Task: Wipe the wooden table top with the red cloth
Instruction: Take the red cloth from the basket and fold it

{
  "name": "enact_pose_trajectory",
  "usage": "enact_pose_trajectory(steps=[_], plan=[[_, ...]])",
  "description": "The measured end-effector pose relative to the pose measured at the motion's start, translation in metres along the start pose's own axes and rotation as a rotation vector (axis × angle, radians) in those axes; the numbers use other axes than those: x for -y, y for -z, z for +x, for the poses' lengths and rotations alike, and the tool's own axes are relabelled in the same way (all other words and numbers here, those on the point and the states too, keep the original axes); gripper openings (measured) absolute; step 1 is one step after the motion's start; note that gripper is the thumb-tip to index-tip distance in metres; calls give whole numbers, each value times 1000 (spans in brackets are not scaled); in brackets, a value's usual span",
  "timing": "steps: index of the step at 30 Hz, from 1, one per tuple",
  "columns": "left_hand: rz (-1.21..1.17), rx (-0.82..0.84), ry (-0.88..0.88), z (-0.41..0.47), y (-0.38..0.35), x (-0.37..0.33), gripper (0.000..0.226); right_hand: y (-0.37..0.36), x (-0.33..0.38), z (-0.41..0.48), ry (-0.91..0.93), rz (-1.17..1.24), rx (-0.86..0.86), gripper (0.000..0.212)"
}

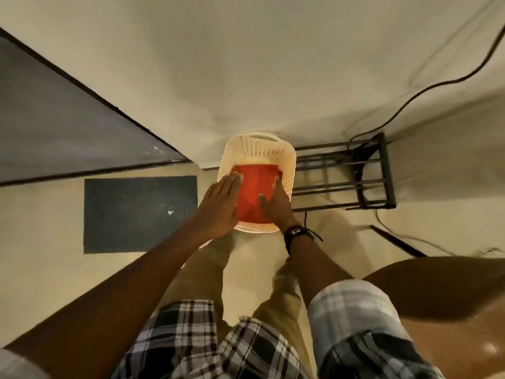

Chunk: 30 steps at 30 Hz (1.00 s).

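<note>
Head view: both open hands, left (222,204) and right (276,206), reach the cloth (252,192) in the basket (259,149); grasping comes next.

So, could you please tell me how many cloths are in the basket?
1 visible: a folded red cloth in the white basket, under both hands. Others may lie hidden beneath.

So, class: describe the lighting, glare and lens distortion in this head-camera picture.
Head view: warm, dim light; a glare spot on the wooden table top at lower right; wide-angle lens bends the wall edges and stretches the arms; the red cloth in the white basket is brightly lit.
</note>
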<state>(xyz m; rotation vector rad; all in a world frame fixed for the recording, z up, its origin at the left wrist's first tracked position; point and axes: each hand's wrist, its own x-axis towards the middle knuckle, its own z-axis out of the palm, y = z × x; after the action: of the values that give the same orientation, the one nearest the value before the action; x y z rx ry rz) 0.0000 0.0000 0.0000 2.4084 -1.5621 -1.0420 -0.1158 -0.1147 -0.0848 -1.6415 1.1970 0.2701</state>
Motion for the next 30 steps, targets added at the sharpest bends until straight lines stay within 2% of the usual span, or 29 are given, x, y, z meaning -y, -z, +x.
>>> enact_pose_trajectory(steps=[4,6,7,10,12,16,21,24,27,28,30], plan=[[-1,83,-42,29,-22,30,66,-27,-19,47,-317,54,-41,57],[-26,102,-59,38,-40,41,63,-45,-34,66,-383,33,-10,39],[-32,97,-68,40,-48,44,59,-53,-39,73,-403,33,-26,39],[-42,83,-104,42,-75,57,55,-74,-44,86,-493,6,-118,66],[-22,88,-117,40,-88,65,54,-81,-38,88,-546,-77,-195,76],[-37,127,-110,35,-98,77,56,-87,-43,95,-561,-118,-267,72],[-83,189,-66,34,-95,83,64,-94,-45,96,-433,-211,-280,42],[-99,194,-49,31,-96,82,66,-88,-45,93,-368,-1,-272,39],[-165,194,28,29,-91,74,59,-68,-39,87,-450,445,-217,62],[-206,178,59,27,-89,71,54,-60,-37,83,-470,584,-186,62],[-285,124,113,21,-83,64,53,-42,-30,67,-424,756,-61,42]])
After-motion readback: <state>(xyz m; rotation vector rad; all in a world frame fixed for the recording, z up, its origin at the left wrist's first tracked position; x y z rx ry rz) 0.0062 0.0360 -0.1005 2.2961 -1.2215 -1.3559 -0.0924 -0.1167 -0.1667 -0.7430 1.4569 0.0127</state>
